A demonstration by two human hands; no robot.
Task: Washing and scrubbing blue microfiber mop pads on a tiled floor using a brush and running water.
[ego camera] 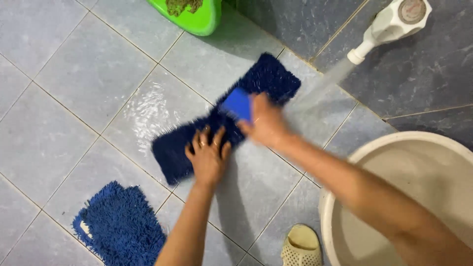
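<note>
Even, cool light, fairly bright; source not seen. Soft shadow falls on the floor tiles (74, 88) under the left hand (208, 158) and its forearm, another behind the green tub (197, 19) against the dark wall (433, 74). Wet patch beside the dark blue mop pad (266, 79) throws white glare. Right hand (266, 122) and the blue brush (237, 104) smeared by motion blur; water stream (327, 81) from the tap (389, 22) a pale streak. Lighter blue pad (120, 226) sharp. Grout lines bow slightly toward the edges

Wet tiled floor (74, 88); mop pads (221, 118), basin (394, 143), sandal (300, 246)
</note>
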